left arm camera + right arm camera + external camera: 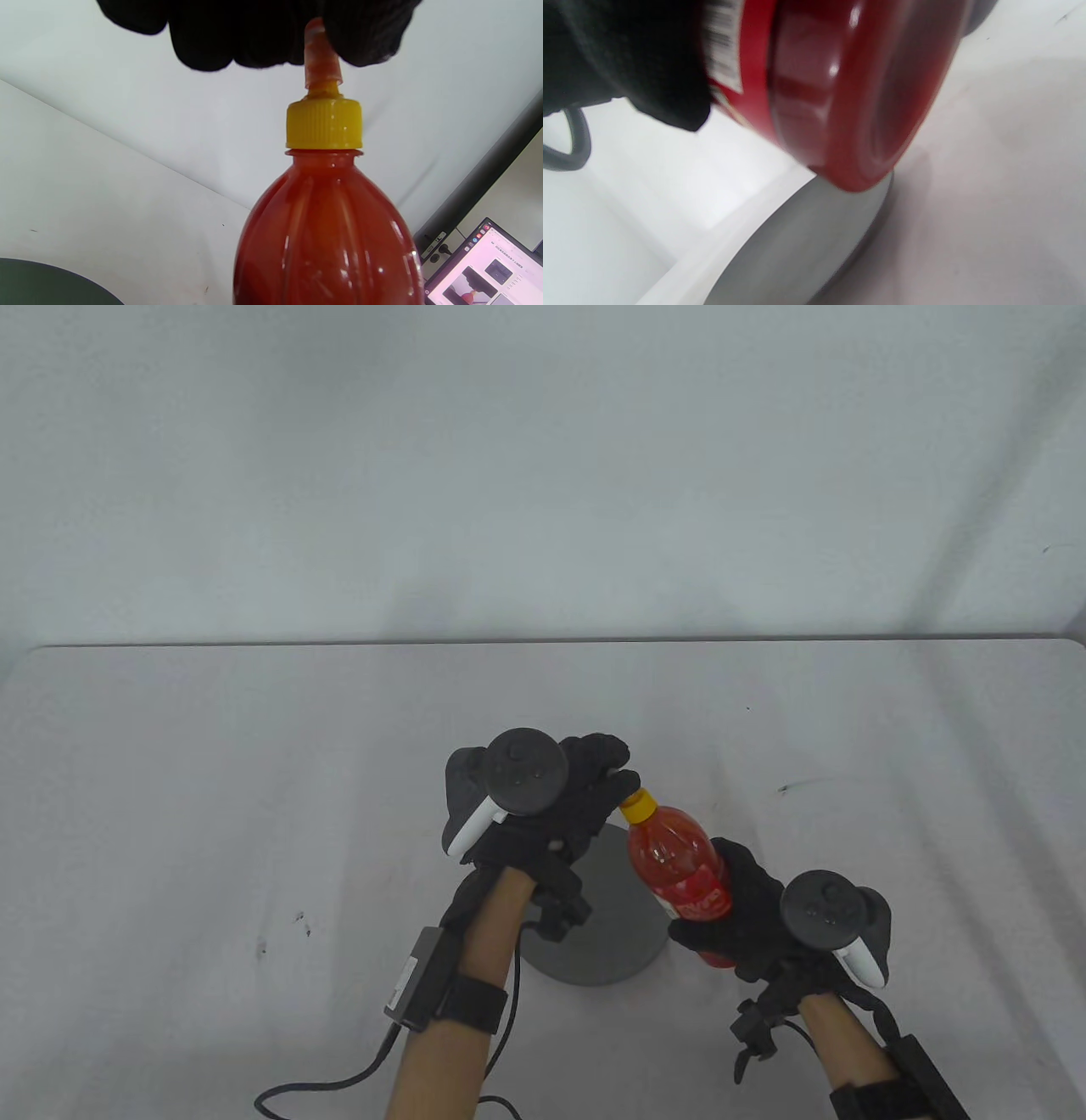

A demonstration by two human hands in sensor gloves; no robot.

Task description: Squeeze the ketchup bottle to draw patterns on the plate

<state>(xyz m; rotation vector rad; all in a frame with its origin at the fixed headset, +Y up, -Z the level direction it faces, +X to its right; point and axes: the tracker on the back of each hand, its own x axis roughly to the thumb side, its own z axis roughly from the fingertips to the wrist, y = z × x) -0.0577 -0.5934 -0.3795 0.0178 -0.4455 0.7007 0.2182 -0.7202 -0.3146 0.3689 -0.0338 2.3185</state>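
My right hand (pixel 747 916) grips the lower body of the red ketchup bottle (pixel 683 874), tilted with its yellow cap (pixel 638 806) up and to the left. In the right wrist view the bottle's base (pixel 857 93) hangs just above the plate's rim. My left hand (pixel 594 780) pinches the bottle's nozzle tip; the left wrist view shows its fingers (pixel 254 34) closed around the orange nozzle (pixel 320 63) above the yellow cap (pixel 323 125). The grey round plate (pixel 611 933) lies on the table under and between both hands, partly hidden by my left forearm.
The white table (pixel 212 780) spreads wide around the plate, its far edge meeting a white wall. A black cable (pixel 339 1082) trails from my left wrist near the front edge. A laptop screen (pixel 483 271) shows at the lower right in the left wrist view.
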